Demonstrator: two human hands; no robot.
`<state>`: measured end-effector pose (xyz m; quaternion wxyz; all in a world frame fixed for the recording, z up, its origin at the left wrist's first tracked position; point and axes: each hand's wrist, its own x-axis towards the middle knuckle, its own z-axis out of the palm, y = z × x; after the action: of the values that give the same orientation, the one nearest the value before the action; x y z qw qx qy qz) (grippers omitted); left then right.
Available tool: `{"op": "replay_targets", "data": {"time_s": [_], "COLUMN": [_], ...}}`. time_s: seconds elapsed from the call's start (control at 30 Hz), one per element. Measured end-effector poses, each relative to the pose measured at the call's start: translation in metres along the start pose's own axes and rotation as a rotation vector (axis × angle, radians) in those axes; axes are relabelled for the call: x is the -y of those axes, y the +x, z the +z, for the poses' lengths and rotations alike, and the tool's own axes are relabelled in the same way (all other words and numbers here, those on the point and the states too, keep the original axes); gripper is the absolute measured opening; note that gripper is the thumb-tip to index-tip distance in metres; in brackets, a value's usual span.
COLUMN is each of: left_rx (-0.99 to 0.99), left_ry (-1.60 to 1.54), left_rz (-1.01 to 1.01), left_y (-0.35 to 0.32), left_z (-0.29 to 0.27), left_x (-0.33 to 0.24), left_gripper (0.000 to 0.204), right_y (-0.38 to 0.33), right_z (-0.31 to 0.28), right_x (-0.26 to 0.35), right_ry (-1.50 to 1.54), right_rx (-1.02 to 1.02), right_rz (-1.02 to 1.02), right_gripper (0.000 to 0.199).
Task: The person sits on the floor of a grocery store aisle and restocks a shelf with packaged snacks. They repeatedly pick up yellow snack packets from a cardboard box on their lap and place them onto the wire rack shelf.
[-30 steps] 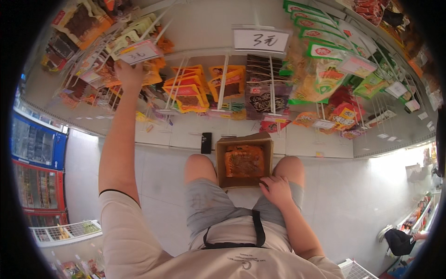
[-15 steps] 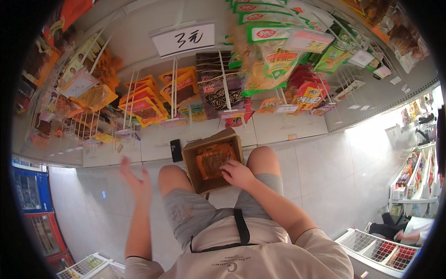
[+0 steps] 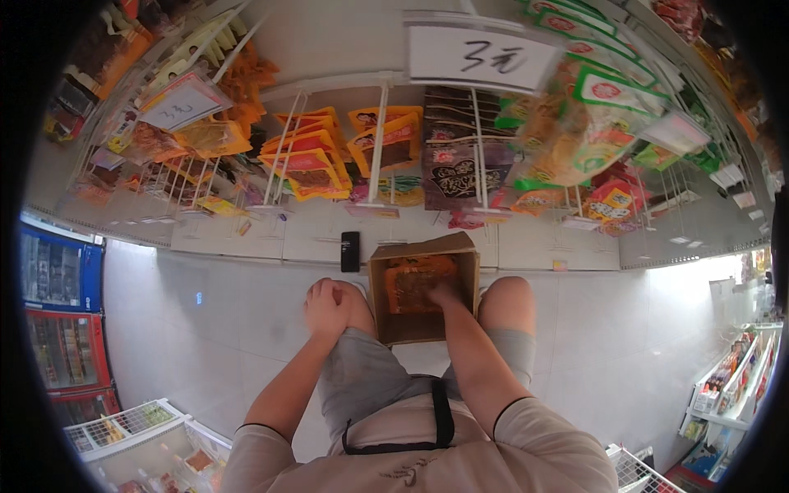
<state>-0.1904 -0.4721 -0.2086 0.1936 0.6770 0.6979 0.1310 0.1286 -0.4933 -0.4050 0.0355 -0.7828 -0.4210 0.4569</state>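
Note:
A cardboard box (image 3: 470,283) with raised flaps stands on the floor between my knees. Inside it lie orange snack packets (image 3: 411,283) with a clear, brownish middle. My right hand (image 3: 444,294) reaches down into the box at the packets' right side; its fingers are dim and blurred, so their grip does not show. Against my left knee rests my left hand (image 3: 327,308), its fingers loosely curled with nothing in them. A black phone-like slab (image 3: 351,251) stands just left of the box, by the shelf base.
Ahead, a display rack holds hanging snack bags: yellow-orange packets (image 3: 308,164), dark purple packets (image 3: 464,168) and green-edged bags (image 3: 604,103). A white price card (image 3: 481,56) juts out above. Blue and red coolers (image 3: 62,271) stand far left, with wire-topped bins (image 3: 127,427) behind.
My left hand has come from the air at the left to my left knee. My right hand has gone deeper into the box. The view has shifted left.

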Motion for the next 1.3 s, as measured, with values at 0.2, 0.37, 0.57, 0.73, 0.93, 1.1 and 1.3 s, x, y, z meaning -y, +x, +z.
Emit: {"op": "replay_targets", "data": {"time_s": [0.2,0.37,0.57,0.73,0.93,1.1,1.3], "left_rx": [0.069,0.068,0.045,0.082,0.045,0.047,0.053], "left_ry": [0.025,0.037,0.034,0.005,0.026,0.04,0.015], "left_rz": [0.024,-0.004,0.0,0.069,-0.015,-0.022,-0.024], "left_y": [0.016,0.009,0.009,0.027,0.017,0.016,0.01], "left_z": [0.005,-0.005,0.0,0.004,0.01,0.011,0.003], "left_x": [-0.02,-0.022,-0.015,-0.031,-0.017,-0.02,-0.026], "left_gripper": [0.026,0.023,0.023,0.024,0.024,0.021,0.021], "right_y": [0.059,0.057,0.11,0.157,0.012,-0.089,-0.182], "right_z": [-0.002,0.012,0.052,0.071,-0.007,-0.043,-0.068], "right_x": [-0.033,-0.038,-0.065,-0.121,-0.038,0.018,0.044], "right_ry": [-0.18,-0.276,-0.138,0.14,0.741,1.204,1.393], "right_rx": [0.197,-0.114,-0.03,-0.117,-0.054,-0.195,-0.111], "right_rz": [0.099,-0.002,0.119,0.227,0.067,0.095,0.012], "right_gripper": [0.055,0.044,0.044,0.038,0.032,0.019,0.032]}}
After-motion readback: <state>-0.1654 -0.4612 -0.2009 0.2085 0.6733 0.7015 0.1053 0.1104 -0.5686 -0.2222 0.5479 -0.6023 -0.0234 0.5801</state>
